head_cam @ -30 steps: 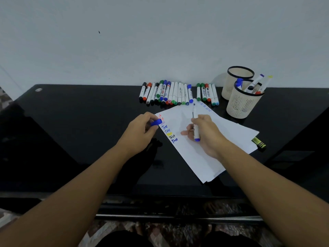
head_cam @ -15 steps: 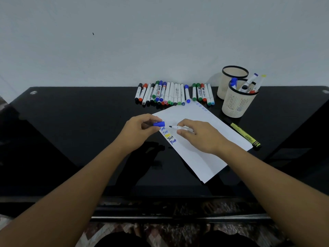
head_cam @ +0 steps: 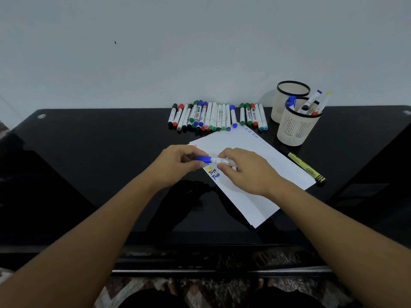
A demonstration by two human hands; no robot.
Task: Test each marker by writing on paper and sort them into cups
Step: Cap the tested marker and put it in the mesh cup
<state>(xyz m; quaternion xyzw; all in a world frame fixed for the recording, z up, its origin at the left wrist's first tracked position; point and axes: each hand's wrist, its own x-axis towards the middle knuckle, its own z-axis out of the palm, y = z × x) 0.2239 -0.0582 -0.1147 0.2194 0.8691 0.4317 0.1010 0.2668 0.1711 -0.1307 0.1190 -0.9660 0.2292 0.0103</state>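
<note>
The marker (head_cam: 223, 161), white-barrelled, lies level over the near-left part of the paper (head_cam: 262, 165), pinched in the curled fingers of the right hand (head_cam: 243, 170). Its blue cap (head_cam: 203, 159) is pinched in the left hand (head_cam: 178, 163) and sits at the marker's tip; whether the cap is fully seated cannot be told. Judged step: capping a tested marker, with written marks showing beside the hands. The next move calls for pressing the cap home, then carrying the marker to one of the two cups. The near cup (head_cam: 297, 127) holds several markers; the far cup (head_cam: 287, 96), just behind it and touching or nearly so, shows none from this angle. A row of markers (head_cam: 216, 116) lies along the far edge of the black table (head_cam: 89, 152), apparently awaiting test. A yellow highlighter (head_cam: 305, 166) lies beside the paper's right edge, under the likely path to the cups but low, so a raised carry should pass over it.
</note>
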